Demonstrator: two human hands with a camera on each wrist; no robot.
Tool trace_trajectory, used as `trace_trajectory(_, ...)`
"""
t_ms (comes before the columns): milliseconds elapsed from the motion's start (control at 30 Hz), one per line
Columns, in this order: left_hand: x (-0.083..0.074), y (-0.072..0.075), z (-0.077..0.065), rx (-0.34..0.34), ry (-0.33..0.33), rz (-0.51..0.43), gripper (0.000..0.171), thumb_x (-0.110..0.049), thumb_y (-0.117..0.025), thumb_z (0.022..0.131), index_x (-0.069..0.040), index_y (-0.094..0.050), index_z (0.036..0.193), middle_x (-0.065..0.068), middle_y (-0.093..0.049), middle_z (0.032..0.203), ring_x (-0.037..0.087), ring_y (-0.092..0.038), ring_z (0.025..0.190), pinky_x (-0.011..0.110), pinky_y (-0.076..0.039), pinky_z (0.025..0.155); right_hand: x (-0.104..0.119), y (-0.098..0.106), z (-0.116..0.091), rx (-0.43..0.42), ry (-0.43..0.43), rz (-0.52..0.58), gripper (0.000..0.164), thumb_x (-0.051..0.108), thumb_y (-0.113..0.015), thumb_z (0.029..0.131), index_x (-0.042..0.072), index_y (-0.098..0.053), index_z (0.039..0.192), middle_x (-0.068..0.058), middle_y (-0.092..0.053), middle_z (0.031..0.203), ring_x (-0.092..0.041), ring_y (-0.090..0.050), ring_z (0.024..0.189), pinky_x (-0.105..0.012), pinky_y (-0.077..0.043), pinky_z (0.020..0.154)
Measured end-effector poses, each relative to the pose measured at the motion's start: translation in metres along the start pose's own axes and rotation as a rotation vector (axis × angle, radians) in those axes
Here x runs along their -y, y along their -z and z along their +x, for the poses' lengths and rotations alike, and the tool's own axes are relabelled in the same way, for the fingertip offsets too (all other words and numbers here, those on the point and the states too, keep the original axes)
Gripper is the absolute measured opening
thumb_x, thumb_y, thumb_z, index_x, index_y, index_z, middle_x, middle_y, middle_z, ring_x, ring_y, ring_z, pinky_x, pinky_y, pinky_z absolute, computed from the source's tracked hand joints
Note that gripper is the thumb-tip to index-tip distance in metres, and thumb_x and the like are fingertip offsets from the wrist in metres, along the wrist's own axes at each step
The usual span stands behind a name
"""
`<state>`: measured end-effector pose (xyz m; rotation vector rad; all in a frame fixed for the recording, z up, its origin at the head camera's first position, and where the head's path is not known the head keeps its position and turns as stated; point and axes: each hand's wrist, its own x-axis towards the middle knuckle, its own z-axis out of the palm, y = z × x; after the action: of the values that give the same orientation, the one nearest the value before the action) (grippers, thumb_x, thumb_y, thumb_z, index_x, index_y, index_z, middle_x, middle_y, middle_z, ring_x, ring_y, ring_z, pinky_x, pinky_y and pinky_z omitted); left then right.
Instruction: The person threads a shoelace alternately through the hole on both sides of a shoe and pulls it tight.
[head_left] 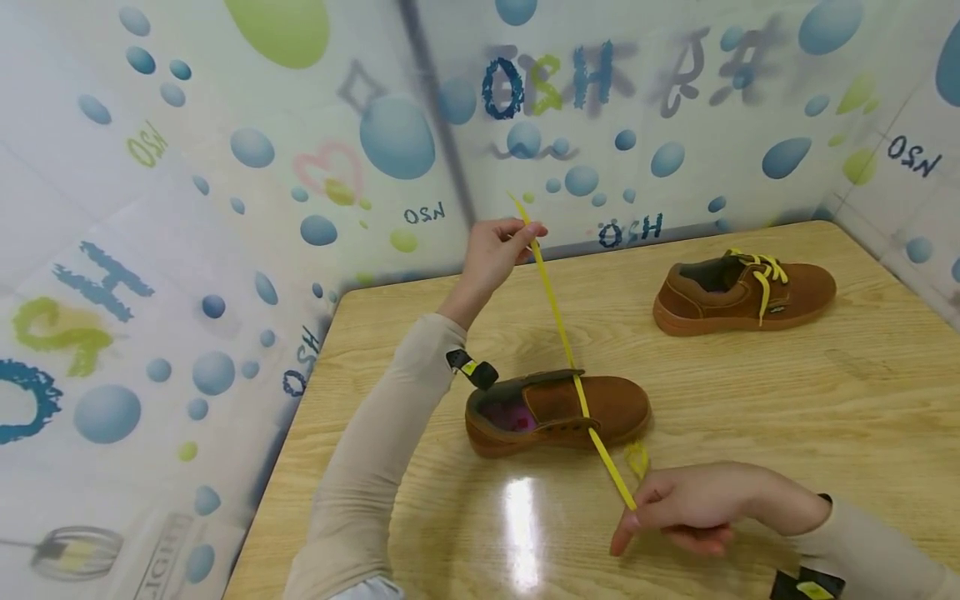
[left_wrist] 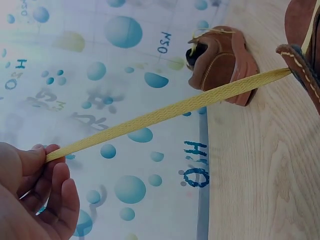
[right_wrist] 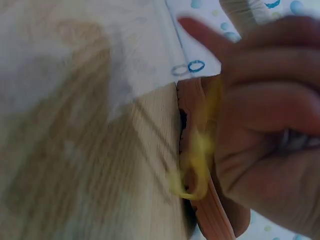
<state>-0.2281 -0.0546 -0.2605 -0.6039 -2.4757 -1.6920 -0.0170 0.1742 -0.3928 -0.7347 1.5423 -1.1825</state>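
Note:
A yellow shoelace (head_left: 553, 304) runs taut across a brown shoe (head_left: 622, 402), passing through the front eyelets on both flaps. Up and beyond the shoe, my left hand (head_left: 495, 250) pinches one end between thumb and fingers; the left wrist view shows the flat lace (left_wrist: 165, 115) stretching from those fingertips to the eyelet flap. On the near side, my right hand (head_left: 693, 504) grips the other part of the lace, low above the table. A loose yellow loop (right_wrist: 197, 175) dangles by that hand, blurred in the right wrist view. The shoe lies with its toe to the right.
A second brown shoe (head_left: 750, 292), laced in yellow, stands at the back right of the wooden table (head_left: 420, 333). Patterned sheets (head_left: 465, 125) with blue and green drops rise behind the table and along its left and right sides.

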Motion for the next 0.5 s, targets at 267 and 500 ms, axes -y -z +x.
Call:
trace_trajectory(267,0.001,-0.001,0.000,-0.006,-0.002,-0.006,0.027,-0.032,-0.060,0.092,-0.010,-0.075,0.097,0.006,-0.071,0.095,0.011,-0.058,0.066,0.026,-0.055,0.071,-0.004,0.004,-0.003,-0.007,0.015,-0.022,0.034,0.025,-0.040,0.101,0.008,-0.068,0.111,-0.037,-0.032,0.047,0.002,-0.035,0.030,-0.019,-0.021,0.027)
trace_trajectory(500,-0.007,0.003,0.001,-0.028,-0.051,0.015,0.027,-0.033,-0.060,0.091,-0.010,-0.075,0.097,0.007,-0.071,0.093,0.016,-0.061,0.071,0.032,-0.056,0.073,-0.011,0.010,0.004,-0.195,0.091,-0.065,0.032,0.024,-0.046,0.099,0.003,-0.071,0.101,-0.037,-0.034,0.050,0.003,-0.035,0.034,-0.016,-0.024,0.031)
